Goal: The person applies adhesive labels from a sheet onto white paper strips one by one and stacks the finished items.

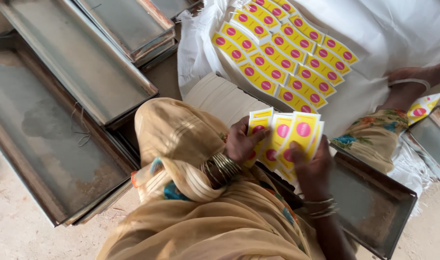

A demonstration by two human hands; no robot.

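Small yellow cards (282, 137) with a round pink spot on each, spread out like a fan. Held in both grips: left hand (240, 142) pinching the left side, right hand (310, 166) closed around the bottom edge. Just above a grey metal tray (374, 207). More yellow cards (282, 53) laid in neat rows on a white sack (388, 29), well apart.

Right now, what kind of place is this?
Probably a small floor-level packing workshop: stacked metal trays, rows of yellow labels with pink dots laid on a white sack, and a fan of the same labels held in both hands.
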